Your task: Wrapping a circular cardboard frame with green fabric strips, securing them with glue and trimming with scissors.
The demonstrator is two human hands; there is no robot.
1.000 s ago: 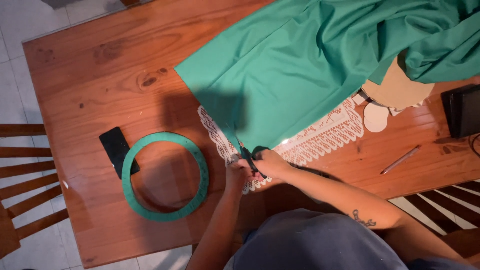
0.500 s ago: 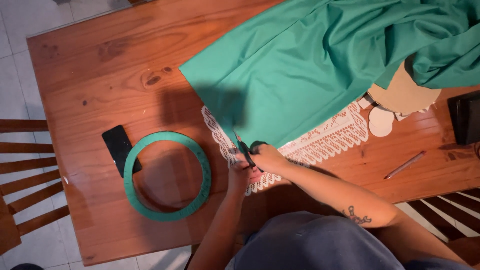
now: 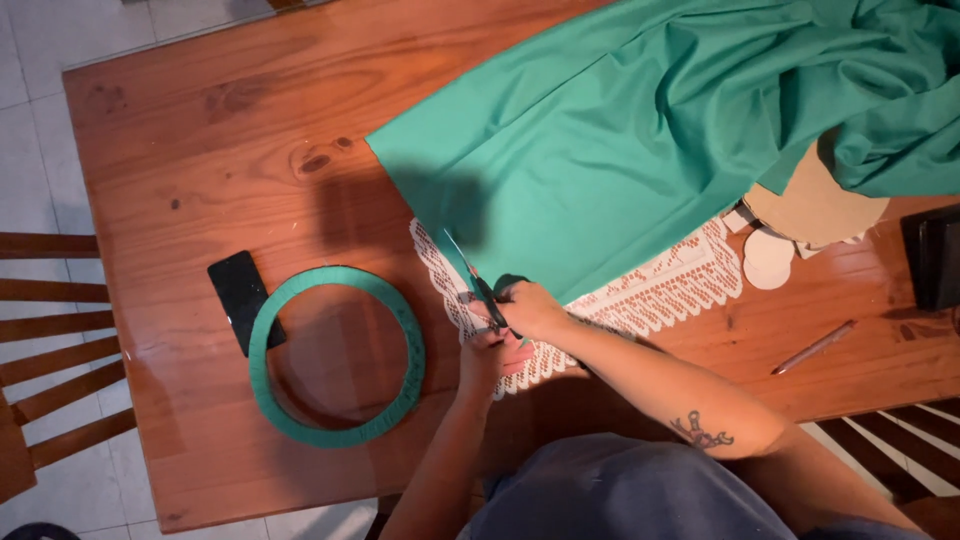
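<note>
Scissors (image 3: 478, 285) are being gripped by the right hand (image 3: 535, 310) at the green fabric's (image 3: 640, 140) edge — left hand (image 3: 487, 355) is being pressed on the lace runner (image 3: 650, 290), grip unclear — near the wooden table's (image 3: 220, 150) front edge, over pale floor tiles (image 3: 40, 200)

Right hand (image 3: 532, 308) gripping scissors (image 3: 478, 285) at green cloth (image 3: 640, 130) edge, left hand (image 3: 487, 352) on lace (image 3: 640, 290), green ring (image 3: 336, 354) at nine o'clock, phone (image 3: 240, 297) beside it, pen (image 3: 812, 347) at three o'clock
</note>
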